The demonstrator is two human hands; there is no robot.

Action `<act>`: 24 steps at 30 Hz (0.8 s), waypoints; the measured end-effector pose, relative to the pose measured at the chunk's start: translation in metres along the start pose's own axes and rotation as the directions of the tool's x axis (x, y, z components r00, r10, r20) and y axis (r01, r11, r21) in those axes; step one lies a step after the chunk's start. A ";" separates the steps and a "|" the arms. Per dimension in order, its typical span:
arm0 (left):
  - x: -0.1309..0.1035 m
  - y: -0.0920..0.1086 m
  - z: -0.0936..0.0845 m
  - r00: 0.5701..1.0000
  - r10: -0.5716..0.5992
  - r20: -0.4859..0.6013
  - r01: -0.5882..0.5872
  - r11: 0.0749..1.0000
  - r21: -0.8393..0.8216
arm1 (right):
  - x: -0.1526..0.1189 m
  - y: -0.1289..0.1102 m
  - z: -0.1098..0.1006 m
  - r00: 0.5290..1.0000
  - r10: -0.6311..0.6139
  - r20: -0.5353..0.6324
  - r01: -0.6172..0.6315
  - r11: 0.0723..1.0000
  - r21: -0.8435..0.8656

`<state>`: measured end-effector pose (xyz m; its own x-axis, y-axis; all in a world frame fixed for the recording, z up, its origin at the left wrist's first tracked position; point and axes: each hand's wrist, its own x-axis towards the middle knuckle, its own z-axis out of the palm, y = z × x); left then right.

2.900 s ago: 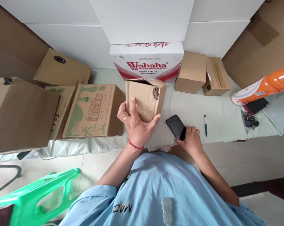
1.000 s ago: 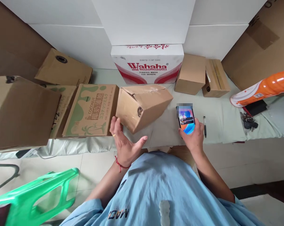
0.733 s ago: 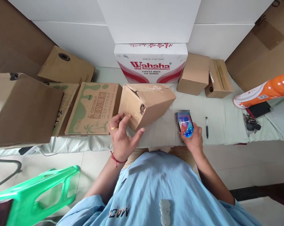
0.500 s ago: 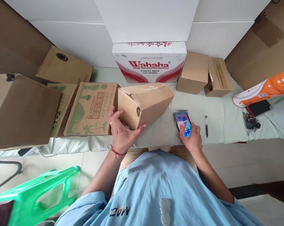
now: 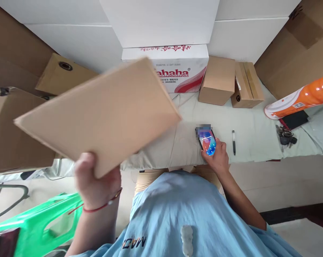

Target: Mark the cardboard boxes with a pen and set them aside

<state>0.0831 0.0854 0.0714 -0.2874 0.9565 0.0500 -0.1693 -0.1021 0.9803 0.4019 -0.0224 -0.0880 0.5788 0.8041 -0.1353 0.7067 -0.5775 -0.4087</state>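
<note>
My left hand [image 5: 97, 182] grips the near corner of a plain brown cardboard box [image 5: 102, 114], thumb on the face toward me and the other fingers hidden behind it. The box is raised and tilted toward the camera, slightly blurred, covering much of the left side of the table. My right hand [image 5: 217, 155] rests at the table's front edge, closed around the lower end of a smartphone [image 5: 208, 141] with a lit, colourful screen. A black-and-clear pen [image 5: 233, 142] lies just right of that hand.
Behind stand a white-and-red water carton [image 5: 190, 76] and two small brown boxes [image 5: 217, 80] [image 5: 247, 85]. An orange bottle [image 5: 298, 98] and keys [image 5: 286, 135] lie at right. A larger brown box [image 5: 22, 132] stands at left, above a green stool [image 5: 43, 221].
The brown box has been lifted off the table, moved left and turned toward me by my left hand. It now hides the printed coconut carton. My right hand and the phone have hardly moved.
</note>
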 end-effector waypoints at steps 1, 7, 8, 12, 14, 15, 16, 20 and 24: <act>0.002 0.011 0.000 0.998 -0.051 -0.034 0.049 0.997 -0.061 | 0.000 0.000 0.000 1.000 0.001 -0.002 -0.001 1.000 -0.003; 0.009 0.029 -0.031 0.937 -0.270 -0.223 0.247 0.961 -0.126 | -0.001 -0.003 -0.002 1.000 -0.002 0.004 0.002 1.000 -0.016; 0.007 0.025 -0.038 0.910 -0.283 -0.303 0.252 0.958 -0.137 | -0.001 -0.003 -0.002 1.000 0.003 0.008 -0.003 1.000 -0.017; -0.013 0.009 -0.053 0.867 -0.295 -0.402 0.259 0.955 -0.144 | -0.002 -0.003 -0.003 1.000 -0.003 0.014 0.004 1.000 -0.017; -0.029 0.000 -0.051 0.905 -0.305 -0.297 0.288 0.952 -0.101 | -0.002 -0.002 -0.002 1.000 -0.027 0.011 0.027 0.999 -0.030; -0.037 -0.005 -0.049 0.925 -0.305 -0.226 0.301 0.952 -0.056 | -0.002 -0.003 -0.002 0.999 -0.045 0.009 0.046 0.998 -0.041; -0.045 -0.011 -0.047 0.941 -0.303 -0.153 0.307 0.952 0.005 | -0.003 -0.003 -0.001 0.998 -0.066 0.007 0.067 0.996 -0.053; -0.057 -0.048 -0.034 0.981 -0.177 0.081 0.143 0.939 0.313 | -0.006 -0.007 0.001 0.989 -0.145 -0.007 0.143 0.984 -0.108; -0.041 -0.106 -0.026 0.924 0.181 0.336 -0.360 0.709 0.607 | -0.012 -0.008 0.002 0.977 -0.209 -0.029 0.202 0.965 -0.165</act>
<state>0.0882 0.0503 -0.0399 0.0207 0.9574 0.2879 0.5556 -0.2505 0.7928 0.3887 -0.0273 -0.0850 0.4297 0.9027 -0.0210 0.8663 -0.4187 -0.2726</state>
